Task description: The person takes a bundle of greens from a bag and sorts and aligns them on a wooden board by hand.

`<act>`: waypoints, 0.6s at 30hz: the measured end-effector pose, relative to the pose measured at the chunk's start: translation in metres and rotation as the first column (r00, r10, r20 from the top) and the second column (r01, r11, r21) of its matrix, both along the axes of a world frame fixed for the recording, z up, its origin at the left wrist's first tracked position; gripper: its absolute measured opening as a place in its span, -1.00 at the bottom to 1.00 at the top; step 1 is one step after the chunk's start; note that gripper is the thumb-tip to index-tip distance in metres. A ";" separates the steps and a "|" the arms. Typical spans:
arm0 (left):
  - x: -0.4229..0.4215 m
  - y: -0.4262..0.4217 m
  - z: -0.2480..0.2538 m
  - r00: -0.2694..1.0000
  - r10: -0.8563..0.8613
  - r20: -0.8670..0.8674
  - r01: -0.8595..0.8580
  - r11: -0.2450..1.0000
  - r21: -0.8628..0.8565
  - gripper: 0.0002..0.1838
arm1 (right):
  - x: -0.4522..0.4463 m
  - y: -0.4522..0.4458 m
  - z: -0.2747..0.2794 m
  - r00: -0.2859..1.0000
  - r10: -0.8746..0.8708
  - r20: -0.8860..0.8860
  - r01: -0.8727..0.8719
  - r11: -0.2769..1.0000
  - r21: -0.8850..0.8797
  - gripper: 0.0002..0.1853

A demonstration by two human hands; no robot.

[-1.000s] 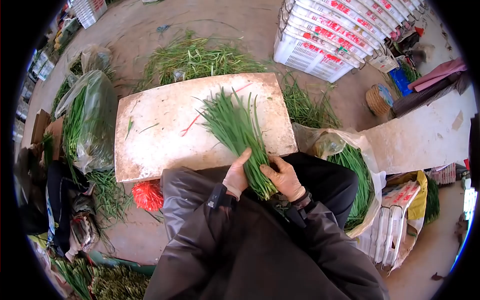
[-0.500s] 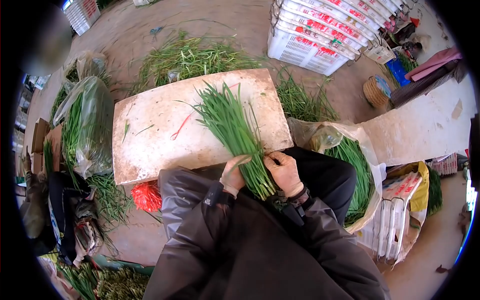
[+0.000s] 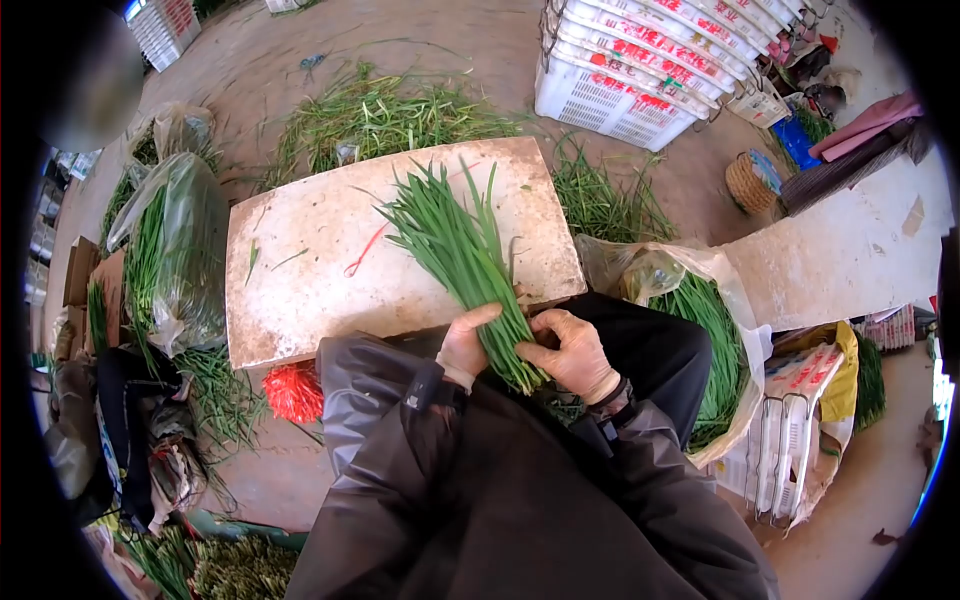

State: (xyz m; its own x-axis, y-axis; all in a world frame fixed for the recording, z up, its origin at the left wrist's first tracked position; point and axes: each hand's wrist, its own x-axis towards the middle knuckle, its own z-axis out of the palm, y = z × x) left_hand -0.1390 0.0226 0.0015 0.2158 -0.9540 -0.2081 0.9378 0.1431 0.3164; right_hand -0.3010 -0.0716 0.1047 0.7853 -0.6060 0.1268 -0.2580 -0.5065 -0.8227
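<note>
A bunch of long green leafy stalks (image 3: 455, 245) lies slanted over the near edge of the pale, stained board (image 3: 300, 305), its leaf tips toward the far side. My left hand (image 3: 468, 345) is wrapped round the lower stalks from the left, thumb on top. On the right side my right hand (image 3: 570, 352) grips the same bunch near its cut ends, with thumb and fingers bent around it. Both hands wear thin, pale gloves. A red tie (image 3: 366, 250) lies on the board, left of the leaves.
Cut stalks (image 3: 390, 120) litter the floor beyond the board. White crates (image 3: 620, 100) are stacked at the upper right. Bagged green stalks stand left (image 3: 185, 250) and right (image 3: 710, 360). A red bundle of ties (image 3: 293, 392) sits below the board. Another person's leg (image 3: 130, 420) shows at far left.
The view has shifted slightly. The leaf tips have moved a little left. My right hand's fingers have shifted on the lower stalks, while my left hand keeps its hold.
</note>
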 end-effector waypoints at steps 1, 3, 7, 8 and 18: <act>0.000 0.000 0.000 1.000 0.009 0.012 -0.009 1.000 0.001 -0.37 | -0.001 0.000 -0.005 1.000 -0.010 -0.021 0.010 1.000 0.014 -0.82; 0.000 0.001 0.001 1.000 -0.001 0.002 0.001 1.000 -0.015 -0.39 | -0.002 -0.001 -0.015 0.999 -0.034 -0.018 0.036 0.995 0.093 -0.84; 0.000 0.002 0.019 0.999 0.003 -0.032 -0.004 0.999 -0.034 -0.44 | -0.002 -0.005 -0.038 0.988 -0.127 0.090 0.090 0.937 0.339 -0.85; -0.003 0.003 0.027 0.998 0.049 -0.025 -0.048 0.999 0.010 -0.43 | -0.003 -0.006 -0.044 0.980 -0.158 0.118 0.100 0.913 0.395 -0.85; -0.001 0.003 0.021 0.999 0.015 -0.036 -0.020 0.989 -0.150 -0.20 | 0.001 -0.007 -0.043 0.997 -0.044 -0.061 0.063 0.935 0.349 -0.75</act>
State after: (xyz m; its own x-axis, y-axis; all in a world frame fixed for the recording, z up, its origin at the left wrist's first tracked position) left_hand -0.1398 0.0256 0.0223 0.2281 -0.9711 -0.0706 0.9447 0.2032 0.2575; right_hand -0.3001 -0.0790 0.0616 0.7505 -0.6458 -0.1403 -0.3231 -0.1732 -0.9304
